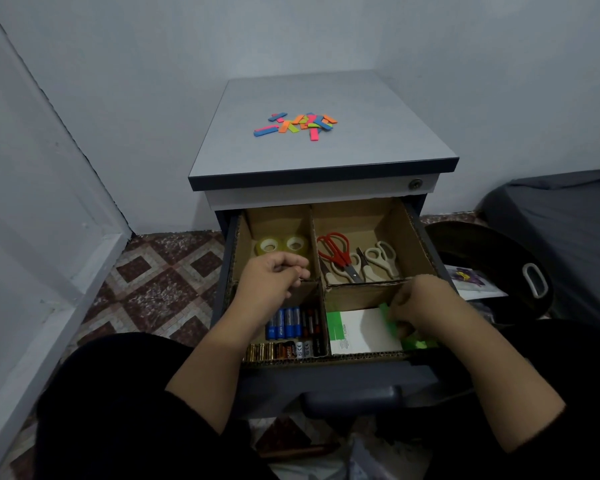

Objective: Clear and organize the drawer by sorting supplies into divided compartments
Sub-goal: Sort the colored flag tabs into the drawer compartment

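My left hand (272,277) hovers with loosely curled fingers, holding nothing, over the cardboard divider wall between the back-left and front-left compartments of the open grey drawer (333,367). Behind it, two rolls of clear tape (280,244) lie side by side in the back-left compartment. Below my wrist, blue, black and copper-coloured batteries (290,332) fill the front-left compartment. My right hand (421,306) reaches into the front-right compartment, fingers pinching a bright green paper strip (386,315) that lies over a white and green flat box (362,330); my hand hides most of that strip. In the back-right compartment, red-handled scissors (336,252) lie across two cream-handled scissors (374,263). On the grey cabinet top (378,140), well apart from the drawer, lies a scattered heap of small coloured sticky tabs (297,124). A dark basket with a white handle (492,265) stands on the floor at right.
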A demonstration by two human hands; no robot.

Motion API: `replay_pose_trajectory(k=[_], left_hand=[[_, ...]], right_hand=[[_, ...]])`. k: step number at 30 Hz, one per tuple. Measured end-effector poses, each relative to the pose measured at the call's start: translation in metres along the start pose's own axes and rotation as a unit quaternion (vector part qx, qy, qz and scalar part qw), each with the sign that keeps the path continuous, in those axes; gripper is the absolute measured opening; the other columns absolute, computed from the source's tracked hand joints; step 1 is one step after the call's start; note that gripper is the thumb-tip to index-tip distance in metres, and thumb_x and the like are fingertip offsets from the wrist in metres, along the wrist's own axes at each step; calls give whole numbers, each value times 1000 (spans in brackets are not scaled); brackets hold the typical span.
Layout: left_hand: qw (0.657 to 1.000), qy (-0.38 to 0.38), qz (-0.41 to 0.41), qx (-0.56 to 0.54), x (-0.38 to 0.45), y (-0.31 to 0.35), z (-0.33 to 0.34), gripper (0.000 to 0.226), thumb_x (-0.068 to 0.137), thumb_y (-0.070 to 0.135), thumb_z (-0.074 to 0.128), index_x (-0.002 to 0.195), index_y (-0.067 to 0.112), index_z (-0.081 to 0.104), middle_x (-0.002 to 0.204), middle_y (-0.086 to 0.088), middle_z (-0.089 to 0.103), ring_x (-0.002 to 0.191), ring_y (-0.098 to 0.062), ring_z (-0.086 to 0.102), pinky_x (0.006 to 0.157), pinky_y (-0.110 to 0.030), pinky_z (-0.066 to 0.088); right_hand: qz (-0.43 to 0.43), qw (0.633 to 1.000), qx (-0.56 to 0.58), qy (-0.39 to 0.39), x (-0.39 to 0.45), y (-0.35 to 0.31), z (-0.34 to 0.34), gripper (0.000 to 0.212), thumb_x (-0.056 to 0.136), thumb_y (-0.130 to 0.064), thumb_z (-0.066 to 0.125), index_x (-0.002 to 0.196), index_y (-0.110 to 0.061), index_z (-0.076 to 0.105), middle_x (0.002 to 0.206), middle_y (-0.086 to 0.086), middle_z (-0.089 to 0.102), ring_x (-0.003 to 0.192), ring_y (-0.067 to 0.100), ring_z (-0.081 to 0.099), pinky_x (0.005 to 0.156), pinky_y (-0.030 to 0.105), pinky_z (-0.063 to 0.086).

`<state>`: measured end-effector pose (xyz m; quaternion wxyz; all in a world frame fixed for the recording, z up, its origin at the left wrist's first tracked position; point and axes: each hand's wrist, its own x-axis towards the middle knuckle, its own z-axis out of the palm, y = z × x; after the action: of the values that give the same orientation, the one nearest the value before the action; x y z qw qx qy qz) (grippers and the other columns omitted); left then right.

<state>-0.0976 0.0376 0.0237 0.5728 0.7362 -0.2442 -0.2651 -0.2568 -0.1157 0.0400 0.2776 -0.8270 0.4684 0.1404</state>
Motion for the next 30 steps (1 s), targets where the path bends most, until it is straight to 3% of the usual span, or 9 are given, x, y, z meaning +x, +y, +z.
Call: replay_pose_trajectory(k=[3,8,17,30], left_hand=[[1000,-2,2,2,0,0,0,20,93,3,53,101,12,69,91,-2,71,70,-3,57,59,-16,44],[1000,3,-1,0,1,0,1,20,93,3,53,101,12,69,91,-3,72,69,-3,56,58,-17,43],[1000,6,-7,3,1,0,1,20,93,5,54,101,13,70,91,-1,72,69,-2,57,59,-18,44],[1000,8,-8,-2,1,0,2,20,93,4,54,99,14,69,90,-1,72,69,-2,57,58,-17,43]], right_hand=[[-28,998,-51,9,4,3,7,19,84,-18,69,103,-12,69,98,5,68,90,20,66,83,34,56],[-98,985,-134,40,-1,4,12,37,76,-25,76,108,-37,66,112,-6,61,104,18,60,86,35,53],[-162,974,-151,52,-4,-12,25,30,88,-28,63,117,-36,64,113,-5,64,100,17,61,85,35,53],[-197,959,-200,44,-3,-16,28,33,87,-34,64,120,-36,62,117,-5,60,105,18,58,84,31,49]])
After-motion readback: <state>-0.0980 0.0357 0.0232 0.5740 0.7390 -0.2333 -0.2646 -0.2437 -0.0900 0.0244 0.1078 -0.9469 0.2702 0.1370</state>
